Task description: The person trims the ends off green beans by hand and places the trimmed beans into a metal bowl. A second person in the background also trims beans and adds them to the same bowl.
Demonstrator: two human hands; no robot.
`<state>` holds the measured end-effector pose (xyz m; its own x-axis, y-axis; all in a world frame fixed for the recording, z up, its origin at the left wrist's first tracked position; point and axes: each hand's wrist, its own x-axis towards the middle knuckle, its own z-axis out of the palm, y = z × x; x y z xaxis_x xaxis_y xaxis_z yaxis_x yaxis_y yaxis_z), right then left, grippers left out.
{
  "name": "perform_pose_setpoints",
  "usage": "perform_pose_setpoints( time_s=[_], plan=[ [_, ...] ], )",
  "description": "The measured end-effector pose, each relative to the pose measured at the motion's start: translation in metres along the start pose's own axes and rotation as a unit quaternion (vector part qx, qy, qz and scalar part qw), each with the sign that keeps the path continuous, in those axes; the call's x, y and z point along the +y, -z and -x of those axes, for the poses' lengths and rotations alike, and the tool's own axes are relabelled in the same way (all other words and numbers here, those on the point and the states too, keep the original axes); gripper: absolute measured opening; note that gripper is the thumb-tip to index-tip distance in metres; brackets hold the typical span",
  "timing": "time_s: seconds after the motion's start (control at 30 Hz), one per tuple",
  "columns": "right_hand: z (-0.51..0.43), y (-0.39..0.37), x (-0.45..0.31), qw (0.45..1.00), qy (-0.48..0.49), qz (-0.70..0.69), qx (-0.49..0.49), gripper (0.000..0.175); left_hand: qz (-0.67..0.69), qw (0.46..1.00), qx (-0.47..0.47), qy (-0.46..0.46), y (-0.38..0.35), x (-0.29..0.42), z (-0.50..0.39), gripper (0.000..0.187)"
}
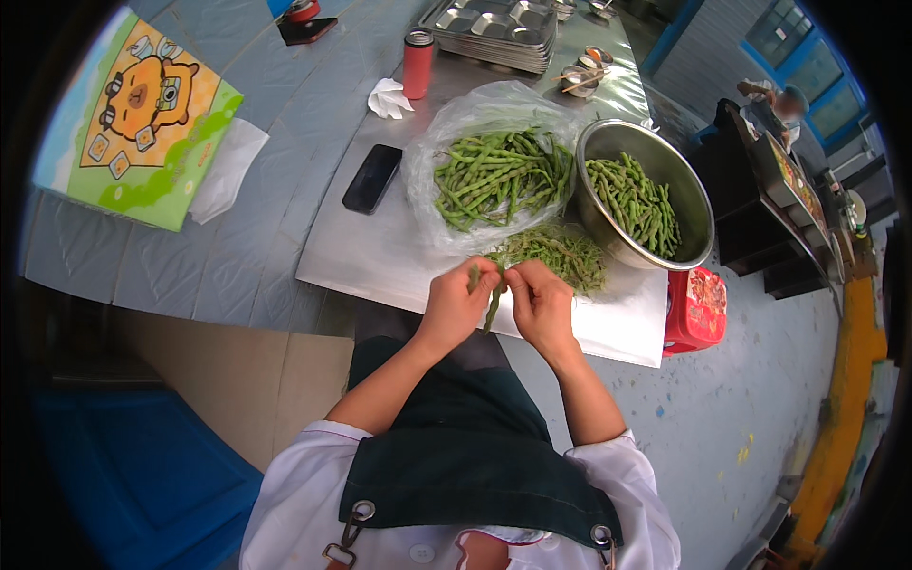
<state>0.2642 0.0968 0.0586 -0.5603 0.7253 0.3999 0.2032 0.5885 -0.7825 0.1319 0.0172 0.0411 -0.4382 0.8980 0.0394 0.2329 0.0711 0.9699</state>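
Between my two hands, over the near edge of the steel table, is a green bean pod. My left hand grips it, and its lower end hangs below the fingers. At the pod's upper part, the thumb and fingertips of my right hand are pinched together; how they hold it is too small to tell. Just beyond my hands lies a pile of stringy green trimmings. Behind it, a clear plastic bag holds many long bean pods. Shorter bean pieces fill part of a steel bowl at the right.
A black phone, a crumpled tissue and a red bottle stand left of the bag. Stacked steel compartment trays are at the back. A tissue box lies far left. A person is at the far right.
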Motion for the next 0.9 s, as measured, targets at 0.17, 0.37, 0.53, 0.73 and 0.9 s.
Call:
perform_pose_setpoints(
  time_s=[0.17, 0.37, 0.53, 0.73, 0.9],
  plan=[
    [0.002, 0.025, 0.055, 0.995, -0.093, 0.035, 0.027, 0.02, 0.338, 0.934, 0.113, 0.03, 0.03, -0.044, -0.038, 0.021],
    [0.001, 0.062, 0.136, 0.956, -0.059, 0.287, -0.027, 0.015, 0.405, 0.9, 0.157, 0.045, 0.077, -0.044, -0.042, 0.015],
    [-0.063, 0.023, 0.194, 0.948, -0.156, 0.275, 0.02, 0.021, 0.55, 0.825, 0.035, 0.124, 0.052, -0.048, -0.038, 0.013],
    [-0.093, -0.01, 0.206, 0.942, -0.217, 0.236, 0.094, 0.03, 0.545, 0.823, -0.037, 0.158, 0.043, -0.029, -0.028, 0.013],
    [-0.061, 0.0, 0.086, 0.977, -0.158, 0.097, 0.102, 0.028, 0.435, 0.884, -0.058, 0.158, 0.042, -0.044, -0.032, 0.015]
  ],
)
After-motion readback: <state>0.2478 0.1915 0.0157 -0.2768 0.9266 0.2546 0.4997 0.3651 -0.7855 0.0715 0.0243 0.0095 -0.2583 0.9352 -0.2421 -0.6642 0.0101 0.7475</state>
